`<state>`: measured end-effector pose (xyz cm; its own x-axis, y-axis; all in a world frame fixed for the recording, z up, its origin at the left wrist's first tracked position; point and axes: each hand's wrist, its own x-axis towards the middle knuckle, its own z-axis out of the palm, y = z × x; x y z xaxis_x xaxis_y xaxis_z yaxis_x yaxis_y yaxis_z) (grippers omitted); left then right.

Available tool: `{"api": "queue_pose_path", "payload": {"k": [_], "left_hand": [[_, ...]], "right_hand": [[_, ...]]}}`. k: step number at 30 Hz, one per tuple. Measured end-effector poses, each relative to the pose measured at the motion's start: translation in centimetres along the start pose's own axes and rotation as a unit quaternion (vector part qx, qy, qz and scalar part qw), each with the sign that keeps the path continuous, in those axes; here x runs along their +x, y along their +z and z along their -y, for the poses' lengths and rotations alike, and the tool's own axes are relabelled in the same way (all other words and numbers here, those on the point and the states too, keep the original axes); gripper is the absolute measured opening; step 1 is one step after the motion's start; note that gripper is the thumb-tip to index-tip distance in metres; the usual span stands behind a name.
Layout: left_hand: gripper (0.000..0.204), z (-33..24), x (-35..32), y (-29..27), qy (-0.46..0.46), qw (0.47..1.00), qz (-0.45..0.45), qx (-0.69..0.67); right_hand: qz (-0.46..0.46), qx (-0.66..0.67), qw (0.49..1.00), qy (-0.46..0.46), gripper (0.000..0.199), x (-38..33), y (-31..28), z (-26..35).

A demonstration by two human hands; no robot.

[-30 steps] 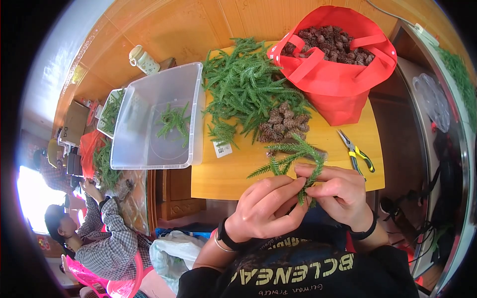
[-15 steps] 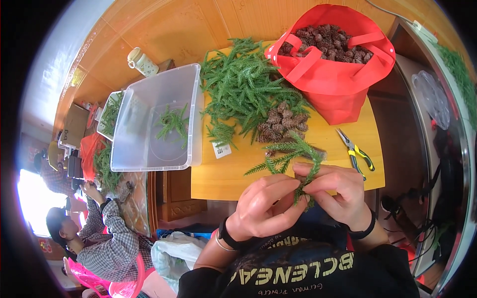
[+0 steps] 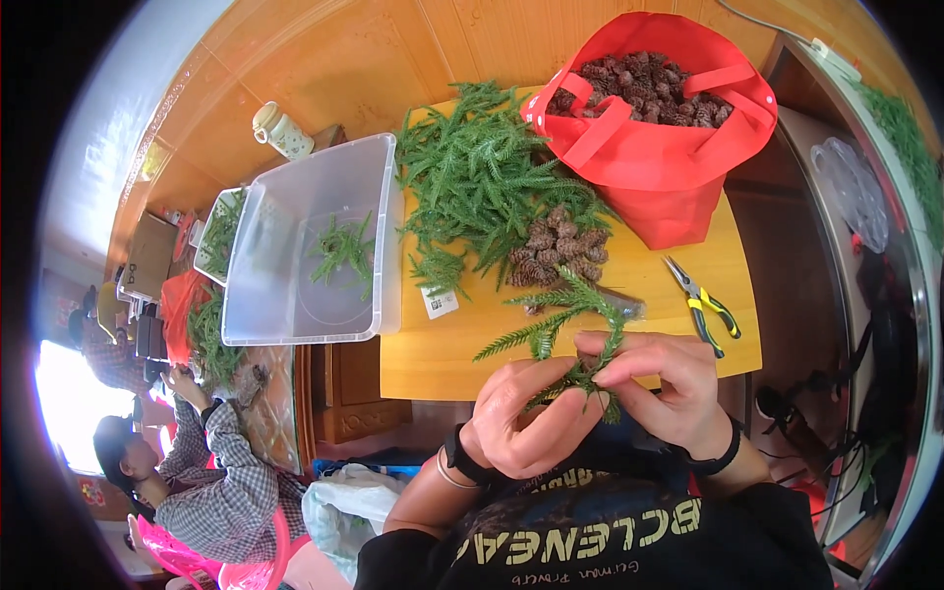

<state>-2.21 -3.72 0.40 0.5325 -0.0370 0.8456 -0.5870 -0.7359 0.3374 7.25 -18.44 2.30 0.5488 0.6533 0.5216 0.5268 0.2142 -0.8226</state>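
My left hand (image 3: 536, 418) and my right hand (image 3: 664, 383) are both closed on an artificial pine sprig (image 3: 575, 297) at the table's near edge. Its green stem curves round into a loop, and one branch sticks out to the left. The pinched lower part is largely hidden by my fingers; something brownish shows between them, too covered to name. Just beyond lies a small heap of brown pine cones (image 3: 562, 248). Pliers (image 3: 701, 303) with yellow-black handles rest on the right. Behind the cones spreads a big pile of green pine sprigs (image 3: 482, 172).
A red fabric bag (image 3: 669, 206) full of pine cones stands at the back right of the yellow table (image 3: 452, 364). Left of the table is a clear plastic bin (image 3: 391, 231) holding a few sprigs. A bottle (image 3: 283, 133) stands behind it. Another person (image 3: 226, 492) sits at far left.
The sprig has turned slightly in my fingers, its side branch dipping lower to the left. My left fingers have shifted their hold, while my right hand stays about where it was.
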Motion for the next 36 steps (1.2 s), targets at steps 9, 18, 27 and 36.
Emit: {"api": "queue_pose_path", "payload": {"k": [9,18,27,36], "left_hand": [[0.038,0.8,0.2,-0.6,0.075,0.995,0.029,0.051],[0.034,0.8,-0.1,-0.3,0.072,0.994,0.018,0.074],[0.025,1.1,0.1,-0.1,0.136,0.986,0.008,0.097],[0.026,1.3,0.2,0.0,0.126,0.989,0.013,0.081]], "right_hand": [[0.017,-0.004,1.000,0.009,0.020,0.1,-0.2,0.2],[0.019,0.003,1.000,0.006,0.019,0.2,-0.1,0.1],[0.003,-0.013,0.998,-0.069,0.016,-0.3,0.2,-0.7],[0.040,-0.045,0.993,-0.105,0.017,0.0,-0.2,-0.9]]}}
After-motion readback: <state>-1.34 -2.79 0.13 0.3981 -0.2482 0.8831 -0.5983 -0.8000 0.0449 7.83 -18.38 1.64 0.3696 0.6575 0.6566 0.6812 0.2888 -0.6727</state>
